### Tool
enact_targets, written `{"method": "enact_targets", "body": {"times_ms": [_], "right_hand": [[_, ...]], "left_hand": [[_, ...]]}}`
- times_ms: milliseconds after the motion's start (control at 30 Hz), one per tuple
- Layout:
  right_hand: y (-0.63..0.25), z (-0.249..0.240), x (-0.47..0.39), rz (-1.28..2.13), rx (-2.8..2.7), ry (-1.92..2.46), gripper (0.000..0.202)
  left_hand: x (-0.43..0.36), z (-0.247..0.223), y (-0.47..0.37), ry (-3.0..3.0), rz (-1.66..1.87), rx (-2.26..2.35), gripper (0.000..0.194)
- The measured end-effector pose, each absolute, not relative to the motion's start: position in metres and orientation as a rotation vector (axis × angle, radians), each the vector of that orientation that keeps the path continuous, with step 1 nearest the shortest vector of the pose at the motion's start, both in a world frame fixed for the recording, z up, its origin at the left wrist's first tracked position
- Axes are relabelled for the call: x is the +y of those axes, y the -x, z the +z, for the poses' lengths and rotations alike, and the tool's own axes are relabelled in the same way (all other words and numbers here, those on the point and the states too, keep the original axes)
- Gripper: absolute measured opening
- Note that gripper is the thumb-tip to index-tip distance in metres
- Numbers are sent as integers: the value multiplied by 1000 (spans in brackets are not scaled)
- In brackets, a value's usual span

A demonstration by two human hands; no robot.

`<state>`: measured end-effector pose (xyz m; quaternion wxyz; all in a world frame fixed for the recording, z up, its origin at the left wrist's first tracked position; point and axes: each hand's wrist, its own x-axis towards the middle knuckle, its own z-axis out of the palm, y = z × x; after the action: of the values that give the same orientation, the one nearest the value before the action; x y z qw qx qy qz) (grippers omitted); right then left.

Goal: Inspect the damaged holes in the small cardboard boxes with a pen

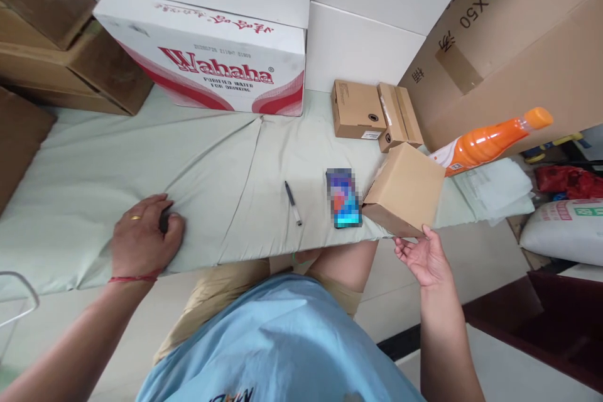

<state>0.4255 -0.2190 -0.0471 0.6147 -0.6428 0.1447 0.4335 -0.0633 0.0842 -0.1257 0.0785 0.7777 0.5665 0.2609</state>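
Observation:
On the left of the cloth-covered table my left hand (147, 232) rests palm down, fingers curled round a small black object (164, 218). Most of that object is hidden under the hand. At the table's front edge my right hand (426, 257) pinches the near lower corner of a plain brown cardboard box (409, 185) between thumb and fingers. The box is tilted on the table. Just left of it lies a phone (345, 198) with its screen lit and blurred. A pen (293, 203) lies between the phone and my left hand.
A white Wahaha water carton (211, 63) stands at the back, with brown cartons (103, 66) to its left. Two small cardboard boxes (358, 110) sit by the wall. An orange bottle (485, 141) and plastic packaging (492, 188) are at the right, before a big carton (518, 44).

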Motion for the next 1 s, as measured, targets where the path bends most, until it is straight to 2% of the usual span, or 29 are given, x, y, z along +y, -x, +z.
{"method": "enact_targets", "body": {"times_ms": [100,233,367,500,567,667,767,867,900,1000], "right_hand": [[-423,-47,-220,957,260,1587,56],[-417,-47,-224,537,160,1869,62],[-414,-40,-219,234,131,1901,72],[-409,-38,-203,297,172,1824,73],[-405,-41,-200,313,229,1799,71],[-396,-41,-203,299,322,1790,61],[-391,-38,-209,323,375,1781,50],[-393,-34,-209,375,387,1762,46],[-394,-33,-208,399,383,1753,46],[-399,-32,-205,497,366,1714,49]], "left_hand": [[84,-127,64,-2320,802,1679,37],[82,-127,64,-2327,823,1637,40],[80,-124,65,-2335,804,1591,41],[81,-127,74,-2320,808,1518,37],[81,-129,78,-2320,910,1423,34],[72,-123,72,-2281,1119,1267,38],[51,-103,35,-2140,1108,1053,31],[30,-78,-39,-1772,763,676,21],[26,-71,-70,-1640,585,582,25],[18,-57,-165,-1616,422,486,35]]}}
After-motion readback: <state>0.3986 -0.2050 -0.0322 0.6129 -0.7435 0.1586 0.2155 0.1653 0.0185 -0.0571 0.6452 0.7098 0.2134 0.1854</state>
